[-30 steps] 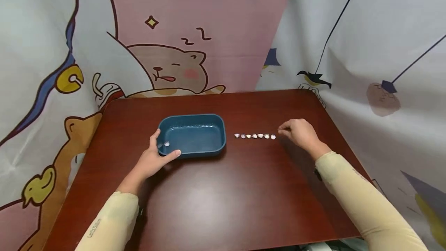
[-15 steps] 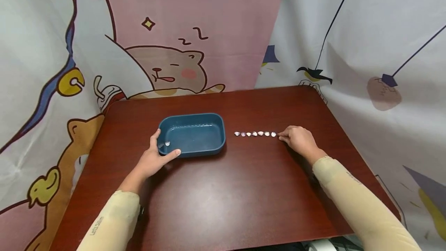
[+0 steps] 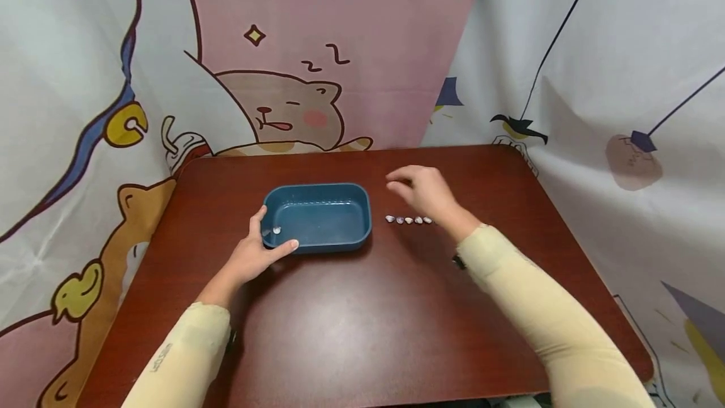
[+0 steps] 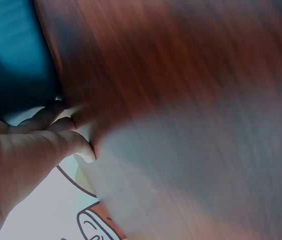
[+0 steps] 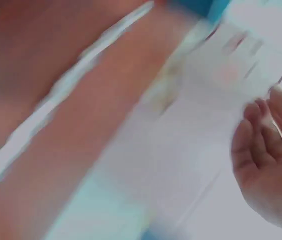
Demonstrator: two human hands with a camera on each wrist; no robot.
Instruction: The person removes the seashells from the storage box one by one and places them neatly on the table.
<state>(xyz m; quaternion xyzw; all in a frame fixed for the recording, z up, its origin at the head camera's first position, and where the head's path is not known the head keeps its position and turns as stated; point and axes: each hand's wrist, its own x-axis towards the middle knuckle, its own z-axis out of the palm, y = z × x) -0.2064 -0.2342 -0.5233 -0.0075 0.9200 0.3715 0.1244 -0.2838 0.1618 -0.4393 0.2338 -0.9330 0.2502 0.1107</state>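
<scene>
A dark teal rectangular basin [image 3: 318, 248] stands left of the table's middle. My left hand [image 3: 257, 254] grips its left end, the thumb along the near rim and the fingers around the outer side. One small pale seashell [image 3: 276, 230] lies inside, near that end. To the basin's right, several small seashells [image 3: 409, 220] form a straight row. Raised above and behind this row is my right hand [image 3: 427, 192], its thumb and forefinger pointing left towards the basin. Whether anything is between those fingertips cannot be made out. The hand and wrist hide the row's right end.
The brown wooden table [image 3: 334, 332] reaches a patterned cloth [image 3: 362, 30] at the back and both sides. In the right wrist view, the surroundings are blurred.
My right hand was down at the row's right end half a second ago. Since then it has risen and swung left over the row. The left hand keeps its hold on the basin.
</scene>
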